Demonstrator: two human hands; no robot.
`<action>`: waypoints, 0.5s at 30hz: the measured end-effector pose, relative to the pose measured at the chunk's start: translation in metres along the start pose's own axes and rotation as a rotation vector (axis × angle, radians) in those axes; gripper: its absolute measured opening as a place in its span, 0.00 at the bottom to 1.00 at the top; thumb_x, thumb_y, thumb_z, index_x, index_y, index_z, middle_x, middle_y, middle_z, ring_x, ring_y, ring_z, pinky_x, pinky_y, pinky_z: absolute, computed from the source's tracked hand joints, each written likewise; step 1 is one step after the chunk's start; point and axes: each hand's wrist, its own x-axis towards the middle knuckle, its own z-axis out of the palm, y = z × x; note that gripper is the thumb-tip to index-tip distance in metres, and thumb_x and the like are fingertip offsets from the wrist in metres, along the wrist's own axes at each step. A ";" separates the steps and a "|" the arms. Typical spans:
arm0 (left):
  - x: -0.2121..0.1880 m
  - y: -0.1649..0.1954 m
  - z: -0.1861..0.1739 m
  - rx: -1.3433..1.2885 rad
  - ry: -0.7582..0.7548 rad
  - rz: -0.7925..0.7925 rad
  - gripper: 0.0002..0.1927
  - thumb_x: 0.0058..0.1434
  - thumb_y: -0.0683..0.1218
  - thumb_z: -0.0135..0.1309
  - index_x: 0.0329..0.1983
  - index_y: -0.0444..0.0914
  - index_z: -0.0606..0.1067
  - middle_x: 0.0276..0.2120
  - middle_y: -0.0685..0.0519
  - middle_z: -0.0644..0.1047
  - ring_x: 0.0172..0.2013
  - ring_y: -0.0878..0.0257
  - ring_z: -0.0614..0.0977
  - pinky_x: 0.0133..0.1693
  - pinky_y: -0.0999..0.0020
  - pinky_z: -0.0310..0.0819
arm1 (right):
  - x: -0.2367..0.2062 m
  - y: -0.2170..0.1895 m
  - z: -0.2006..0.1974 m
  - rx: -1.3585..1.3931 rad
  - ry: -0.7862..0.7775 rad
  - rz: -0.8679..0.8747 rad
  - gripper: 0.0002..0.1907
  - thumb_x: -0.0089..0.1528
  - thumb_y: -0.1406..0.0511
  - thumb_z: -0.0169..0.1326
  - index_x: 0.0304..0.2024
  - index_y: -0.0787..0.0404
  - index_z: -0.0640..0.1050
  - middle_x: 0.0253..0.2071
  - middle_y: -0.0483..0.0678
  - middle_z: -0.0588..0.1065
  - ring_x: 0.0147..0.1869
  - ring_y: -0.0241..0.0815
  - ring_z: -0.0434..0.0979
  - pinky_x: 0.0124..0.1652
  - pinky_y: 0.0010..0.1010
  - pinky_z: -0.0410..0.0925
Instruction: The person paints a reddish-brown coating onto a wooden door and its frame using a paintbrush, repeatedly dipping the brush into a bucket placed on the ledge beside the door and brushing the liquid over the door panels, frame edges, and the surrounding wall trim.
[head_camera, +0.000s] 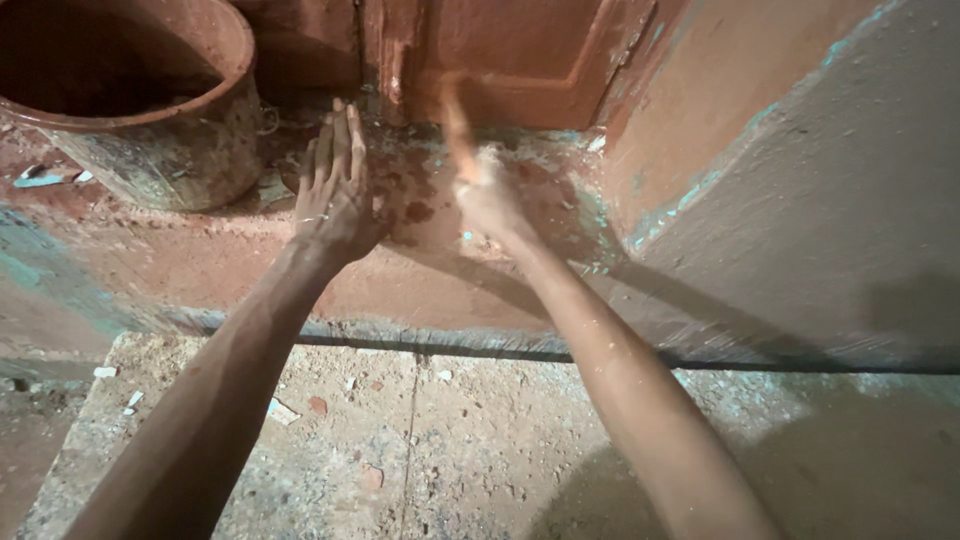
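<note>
Step (420, 215) under two hands, left hand (335, 190) spread flat, right hand (480, 185) blurred, grip unclear, one pot (180, 150)

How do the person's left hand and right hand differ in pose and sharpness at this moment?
The left hand lies flat, fingers together and extended, palm down on the red step; the right hand is raised on edge with fingers pointing up. The left hand is sharp; the right hand is motion-blurred. The left hand is nearer the clay pot. Both are bare, reaching toward the door base.
</note>
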 end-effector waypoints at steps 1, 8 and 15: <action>0.003 0.000 0.001 0.002 -0.001 0.005 0.61 0.61 0.59 0.60 0.77 0.27 0.33 0.76 0.32 0.39 0.75 0.39 0.45 0.72 0.44 0.42 | -0.001 -0.002 0.008 -0.067 -0.065 -0.056 0.14 0.67 0.57 0.47 0.45 0.60 0.76 0.23 0.42 0.70 0.17 0.32 0.62 0.16 0.26 0.58; 0.000 -0.001 -0.004 0.029 -0.059 -0.020 0.61 0.59 0.60 0.59 0.76 0.28 0.33 0.76 0.34 0.38 0.75 0.39 0.45 0.72 0.44 0.42 | 0.009 0.018 -0.042 -0.066 -0.197 -0.004 0.08 0.64 0.65 0.53 0.45 0.59 0.78 0.26 0.41 0.76 0.19 0.27 0.66 0.17 0.18 0.60; -0.005 -0.001 -0.007 -0.034 -0.010 -0.006 0.62 0.55 0.56 0.61 0.77 0.30 0.34 0.77 0.35 0.41 0.75 0.40 0.50 0.72 0.46 0.46 | 0.003 0.065 -0.121 -0.100 0.456 0.252 0.11 0.68 0.58 0.51 0.43 0.56 0.78 0.25 0.41 0.74 0.18 0.31 0.66 0.18 0.28 0.58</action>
